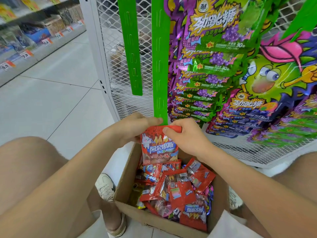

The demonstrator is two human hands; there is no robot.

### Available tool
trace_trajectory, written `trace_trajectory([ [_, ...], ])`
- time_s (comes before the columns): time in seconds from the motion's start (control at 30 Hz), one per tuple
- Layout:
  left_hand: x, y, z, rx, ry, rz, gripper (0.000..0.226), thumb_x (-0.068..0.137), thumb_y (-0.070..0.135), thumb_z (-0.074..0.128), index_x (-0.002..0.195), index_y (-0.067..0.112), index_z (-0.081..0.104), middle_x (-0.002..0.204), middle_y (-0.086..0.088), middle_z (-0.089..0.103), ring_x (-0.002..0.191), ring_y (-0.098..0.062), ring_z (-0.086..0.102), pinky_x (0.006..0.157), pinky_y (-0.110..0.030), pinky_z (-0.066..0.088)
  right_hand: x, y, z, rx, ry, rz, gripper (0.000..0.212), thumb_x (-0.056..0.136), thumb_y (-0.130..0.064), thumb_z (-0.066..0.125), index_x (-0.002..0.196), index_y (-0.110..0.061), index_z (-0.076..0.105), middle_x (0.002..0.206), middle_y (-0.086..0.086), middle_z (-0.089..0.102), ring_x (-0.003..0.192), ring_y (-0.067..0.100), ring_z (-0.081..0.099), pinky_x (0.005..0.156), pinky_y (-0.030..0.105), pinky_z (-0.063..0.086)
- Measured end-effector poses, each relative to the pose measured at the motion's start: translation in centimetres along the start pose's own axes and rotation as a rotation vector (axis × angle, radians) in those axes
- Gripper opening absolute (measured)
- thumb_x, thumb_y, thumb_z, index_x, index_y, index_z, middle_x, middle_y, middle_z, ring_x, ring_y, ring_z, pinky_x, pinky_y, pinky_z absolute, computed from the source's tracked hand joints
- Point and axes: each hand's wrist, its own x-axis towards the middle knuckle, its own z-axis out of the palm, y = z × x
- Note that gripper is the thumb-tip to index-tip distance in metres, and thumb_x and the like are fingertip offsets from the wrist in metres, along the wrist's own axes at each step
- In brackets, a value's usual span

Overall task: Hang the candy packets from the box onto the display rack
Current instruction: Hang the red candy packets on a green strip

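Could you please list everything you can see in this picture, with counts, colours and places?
held packet: one, red, at the longer strip's foot
green strips: two bare, against the rack
loose packets: many, mostly red, in the box
box: one, brown cardboard, on the floor
hanging packets: many, purple-green, rack's right
rack: one, white mesh, ahead
price tags: several, orange-white, left shelves
shoe: one plainly, white, left of box
left hand: holds held packet's top
right hand: pinches held packet's top
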Motion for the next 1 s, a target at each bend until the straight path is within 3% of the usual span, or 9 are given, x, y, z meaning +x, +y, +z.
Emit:
trace_trajectory([
  [0.27, -0.1, -1.0, 0.0, 0.050, -0.065, 0.074, 0.027, 0.099, 0.030, 0.072, 0.098, 0.004, 0.078, 0.094, -0.009, 0.082, 0.088, -0.020, 0.078, 0.079, -0.034, 0.062, 0.3, 0.3, 0.5, 0.100, -0.024, 0.153, 0.051, 0.096, -0.038, 0.072, 0.082, 0.011, 0.065, 0.059, 0.005, 0.041, 0.056, 0.016, 0.039, 0.057, 0.030, 0.027],
  [0.37, -0.2, -0.9, 0.5, 0.056, -0.044, 0.079, 0.022, 0.100, 0.023, 0.072, 0.086, 0.007, 0.078, 0.083, -0.007, 0.081, 0.079, -0.018, 0.075, 0.073, -0.031, 0.062, 0.7, 0.6, 0.8, 0.215, -0.063, 0.264, 0.056, 0.089, -0.045, 0.077, 0.094, 0.011, 0.070, 0.082, 0.029, 0.067, 0.068, 0.018, 0.054, 0.068, 0.033, 0.038],
  [0.53, -0.1, -0.9, 0.6, 0.084, -0.038, 0.041, 0.023, 0.100, 0.026, 0.073, 0.089, 0.006, 0.079, 0.094, -0.012, 0.082, 0.093, -0.024, 0.074, 0.097, -0.048, 0.059, 1.4, 0.8, 1.0, 0.243, -0.103, 0.391, 0.056, 0.084, -0.044, 0.083, 0.106, 0.006, 0.074, 0.115, 0.016, 0.075, 0.100, 0.017, 0.069, 0.095, 0.034, 0.052],
  [0.57, 0.0, -1.0, 0.6, 0.084, -0.032, 0.037, 0.024, 0.099, 0.027, 0.074, 0.090, 0.006, 0.079, 0.095, -0.012, 0.082, 0.095, -0.024, 0.074, 0.100, -0.049, 0.058, 1.4, 0.8, 0.9, 0.225, -0.102, 0.384, 0.057, 0.086, -0.043, 0.082, 0.109, 0.008, 0.073, 0.115, 0.018, 0.074, 0.098, 0.016, 0.069, 0.092, 0.034, 0.052],
  [0.63, 0.3, -1.2, 0.6, 0.074, -0.022, 0.025, 0.025, 0.098, 0.029, 0.076, 0.093, 0.005, 0.078, 0.096, -0.011, 0.082, 0.098, -0.024, 0.074, 0.101, -0.045, 0.058, 1.2, 0.7, 0.6, 0.140, -0.091, 0.332, 0.050, 0.090, -0.040, 0.079, 0.089, 0.009, 0.070, 0.083, 0.017, 0.071, 0.075, 0.016, 0.059, 0.075, 0.031, 0.042],
  [0.7, 0.7, -1.5, 0.5, 0.077, -0.005, 0.035, 0.026, 0.097, 0.033, 0.077, 0.096, 0.006, 0.078, 0.098, -0.010, 0.082, 0.103, -0.025, 0.074, 0.103, -0.043, 0.058, 0.7, 0.4, 0.4, 0.020, -0.081, 0.278, 0.045, 0.093, -0.040, 0.077, 0.069, -0.007, 0.058, 0.059, 0.006, 0.045, 0.061, 0.018, 0.044, 0.064, 0.031, 0.031],
  [0.77, 1.2, -1.9, 0.3, 0.101, 0.002, 0.048, 0.028, 0.097, 0.037, 0.077, 0.094, 0.010, 0.077, 0.093, -0.005, 0.081, 0.096, -0.020, 0.073, 0.098, -0.039, 0.060, 0.4, 0.4, 0.5, -0.107, -0.065, 0.199, 0.050, 0.094, -0.040, 0.075, 0.060, -0.011, 0.053, 0.054, 0.001, 0.042, 0.055, 0.018, 0.042, 0.056, 0.030, 0.028],
  [0.87, 1.0, -1.9, 0.3, 0.175, 0.006, 0.078, 0.032, 0.101, 0.038, 0.070, 0.085, 0.012, 0.076, 0.071, 0.007, 0.076, 0.063, 0.000, 0.067, 0.060, -0.015, 0.052, -0.1, 0.7, 0.9, -0.262, -0.046, 0.062, 0.046, 0.098, -0.042, 0.070, 0.065, -0.010, 0.067, 0.064, 0.004, 0.059, 0.076, 0.022, 0.051, 0.065, 0.034, 0.035],
  [1.0, 0.7, -2.0, 0.4, 0.220, -0.002, 0.134, 0.036, 0.105, 0.039, 0.065, 0.087, 0.009, 0.074, 0.079, 0.002, 0.076, 0.074, -0.013, 0.067, 0.074, -0.028, 0.052, -0.6, 1.1, 1.3, -0.381, -0.093, -0.021, 0.047, 0.101, -0.042, 0.066, 0.073, -0.005, 0.068, 0.076, 0.013, 0.063, 0.086, 0.025, 0.045, 0.071, 0.041, 0.037],
])
